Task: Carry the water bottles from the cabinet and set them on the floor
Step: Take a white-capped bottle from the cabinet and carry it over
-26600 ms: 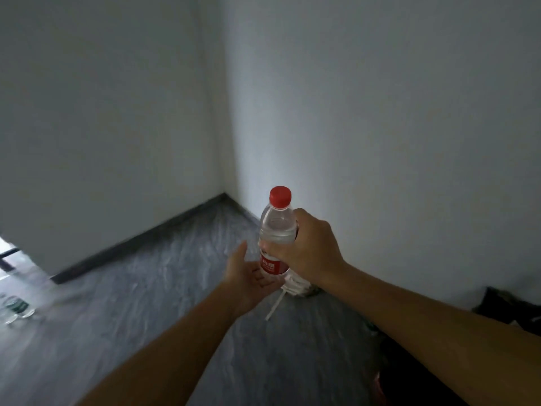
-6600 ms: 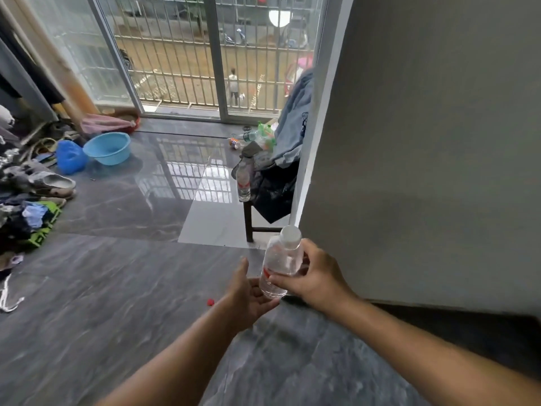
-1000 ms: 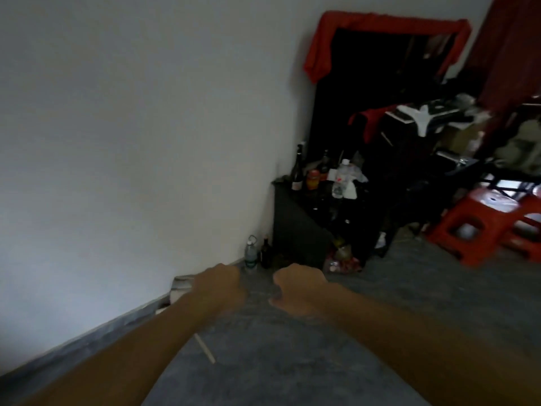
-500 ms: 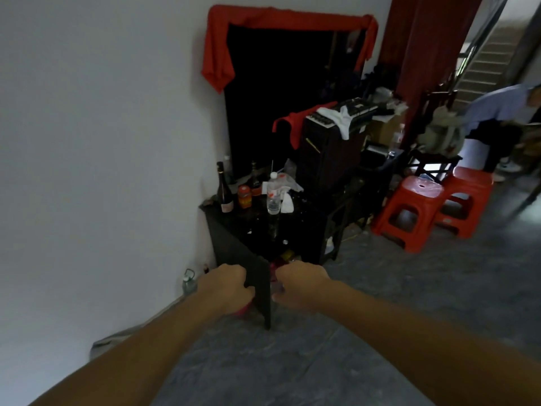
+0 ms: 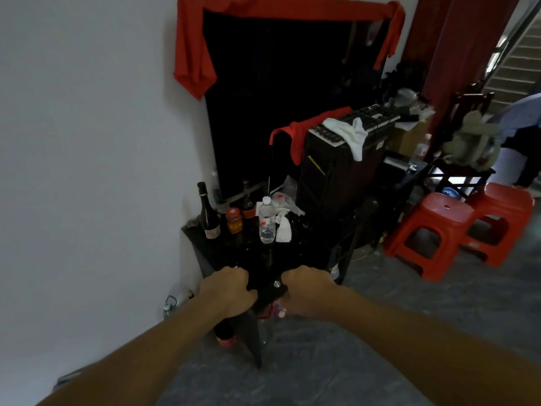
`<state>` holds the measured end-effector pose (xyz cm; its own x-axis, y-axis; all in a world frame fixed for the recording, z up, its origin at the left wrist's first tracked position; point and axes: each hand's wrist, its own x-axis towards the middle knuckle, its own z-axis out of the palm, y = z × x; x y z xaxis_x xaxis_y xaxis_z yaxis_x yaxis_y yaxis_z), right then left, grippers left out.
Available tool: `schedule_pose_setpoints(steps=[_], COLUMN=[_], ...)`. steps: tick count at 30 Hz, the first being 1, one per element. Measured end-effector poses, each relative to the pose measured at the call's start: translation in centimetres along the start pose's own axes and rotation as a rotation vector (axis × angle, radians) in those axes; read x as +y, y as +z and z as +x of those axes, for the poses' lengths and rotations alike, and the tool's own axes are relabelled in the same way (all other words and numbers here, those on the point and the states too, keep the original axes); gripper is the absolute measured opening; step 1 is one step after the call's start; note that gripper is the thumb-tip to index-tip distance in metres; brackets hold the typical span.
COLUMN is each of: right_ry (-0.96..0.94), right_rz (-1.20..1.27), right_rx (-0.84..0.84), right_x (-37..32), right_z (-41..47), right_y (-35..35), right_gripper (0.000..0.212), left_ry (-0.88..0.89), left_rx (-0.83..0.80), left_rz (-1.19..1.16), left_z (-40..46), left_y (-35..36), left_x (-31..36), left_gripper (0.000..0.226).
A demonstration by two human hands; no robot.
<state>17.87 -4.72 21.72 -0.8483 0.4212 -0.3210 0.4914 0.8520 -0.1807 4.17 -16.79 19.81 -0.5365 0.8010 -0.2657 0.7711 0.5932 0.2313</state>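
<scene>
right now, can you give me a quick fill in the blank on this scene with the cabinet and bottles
The clear water bottle on the black cabinet has a ___ cap.
The plastic stools are ___.
Both hands, left hand and right hand, hold ___.
The cloth draped above is ___.

Missing: white; red; nothing; red

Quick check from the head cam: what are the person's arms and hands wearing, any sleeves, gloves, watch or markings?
Nothing worn shows. Both forearms are bare right to the frame edge, no sleeves in view. The left hand and right hand are ungloved, with no watch, ring, strap or marking visible.

dark bottle, red jar and crumpled tissue crowd the water bottle.
</scene>
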Motion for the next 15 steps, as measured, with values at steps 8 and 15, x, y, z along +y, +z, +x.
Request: schedule_pose_setpoints(steps=[8,15], right_ry=[-0.023,-0.025], right_rz=[-0.007,0.048], right_rx=[-0.031,-0.041], right_x=[5.1,8.9], right_z=[12.4,21.6], right_y=[-2.4,-2.8], right_gripper=[0.038,0.037], left_ry=[0.019,-0.039], left_rx=[0.014,0.028], left_rz=[0.038,-0.130], left_z=[13.4,21.9], left_y=[-1.3,-1.1], left_x=[-1.8,-1.7], left_gripper=[0.022,0.023])
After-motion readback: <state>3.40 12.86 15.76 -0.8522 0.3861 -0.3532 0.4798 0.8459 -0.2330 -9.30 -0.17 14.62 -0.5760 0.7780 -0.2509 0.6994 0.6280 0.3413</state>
